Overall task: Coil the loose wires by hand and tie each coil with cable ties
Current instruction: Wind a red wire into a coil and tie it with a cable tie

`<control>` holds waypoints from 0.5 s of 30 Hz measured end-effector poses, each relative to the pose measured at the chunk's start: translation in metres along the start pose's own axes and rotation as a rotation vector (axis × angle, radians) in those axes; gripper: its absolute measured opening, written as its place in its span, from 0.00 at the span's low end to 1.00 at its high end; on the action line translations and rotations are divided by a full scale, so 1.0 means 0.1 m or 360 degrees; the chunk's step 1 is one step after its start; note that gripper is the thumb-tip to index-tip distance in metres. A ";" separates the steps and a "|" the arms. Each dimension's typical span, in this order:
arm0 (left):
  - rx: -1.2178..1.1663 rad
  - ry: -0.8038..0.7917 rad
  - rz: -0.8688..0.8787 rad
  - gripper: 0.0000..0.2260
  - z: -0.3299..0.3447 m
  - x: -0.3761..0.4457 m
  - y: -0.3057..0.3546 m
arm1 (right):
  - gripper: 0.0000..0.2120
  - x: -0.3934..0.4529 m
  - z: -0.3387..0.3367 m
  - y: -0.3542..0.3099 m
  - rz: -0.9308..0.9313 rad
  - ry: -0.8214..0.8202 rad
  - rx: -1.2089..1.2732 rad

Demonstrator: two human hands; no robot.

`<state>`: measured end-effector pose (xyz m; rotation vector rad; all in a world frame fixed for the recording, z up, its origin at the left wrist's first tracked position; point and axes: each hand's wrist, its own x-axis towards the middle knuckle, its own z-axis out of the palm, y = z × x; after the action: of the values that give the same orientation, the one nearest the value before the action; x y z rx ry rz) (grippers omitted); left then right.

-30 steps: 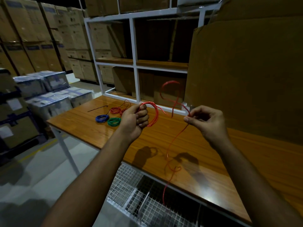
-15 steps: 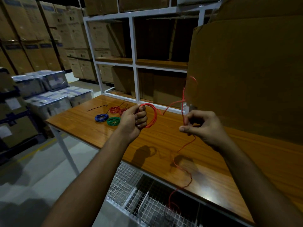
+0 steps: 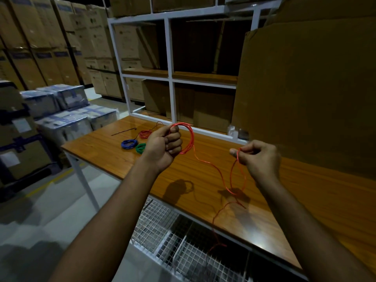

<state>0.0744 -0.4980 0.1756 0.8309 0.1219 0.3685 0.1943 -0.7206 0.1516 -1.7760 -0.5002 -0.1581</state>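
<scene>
Left hand (image 3: 162,146) grips a half-wound coil (image 3: 188,139) of red wire above a wooden bench (image 3: 114,157), fingers curled round the loops; right hand (image 3: 257,157) pinches the same wire (image 3: 215,169) further along, between thumb and forefinger. From the coil the loose strand sags across to the right hand, drops in a narrow loop below it, crosses itself just above the benchtop and trails over the near edge — its tail hangs in front of a wire-mesh basket (image 3: 162,231) under the bench. Well apart, near the far left corner, lie three finished coils: blue (image 3: 129,143), green (image 3: 140,147) and a darker red one (image 3: 145,134); a black cable tie (image 3: 124,131) lies just beyond them. Behind the bench stand a white shelf frame (image 3: 171,78) and a large cardboard sheet (image 3: 305,88); stacked cartons (image 3: 40,47) fill the dim warehouse at left.
</scene>
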 end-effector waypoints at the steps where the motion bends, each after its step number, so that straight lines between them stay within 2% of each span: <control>1: -0.0030 0.0008 0.0012 0.16 -0.03 0.00 0.02 | 0.10 -0.01 -0.01 0.01 -0.0035 0.0049 -0.0062; 3: -0.0082 0.0030 0.0028 0.16 -0.07 0.01 0.06 | 0.13 -0.01 -0.03 0.04 -0.0127 0.0049 -0.0230; 5: -0.0124 0.0037 0.0032 0.17 -0.07 0.01 0.09 | 0.16 0.01 -0.05 0.05 -0.0230 -0.0160 -0.0506; 9: -0.0156 0.0011 0.0039 0.17 -0.02 0.02 0.08 | 0.12 0.01 -0.07 -0.03 -0.0472 -0.1252 -0.0934; 11: -0.0149 0.0006 0.0042 0.17 0.02 0.03 0.06 | 0.10 -0.06 -0.03 -0.05 -0.0460 -0.1719 -0.0847; 13: -0.0139 0.0016 0.0046 0.17 0.06 0.04 0.03 | 0.07 -0.16 0.04 -0.06 -0.0453 -0.1888 -0.0704; 15: -0.0125 0.0021 0.0036 0.16 0.08 0.05 -0.01 | 0.05 -0.25 0.12 -0.12 -0.0467 -0.1737 -0.0559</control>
<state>0.0811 -0.5026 0.1805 0.7528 0.1096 0.3979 0.1645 -0.7133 0.1501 -2.0158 -1.5860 0.5955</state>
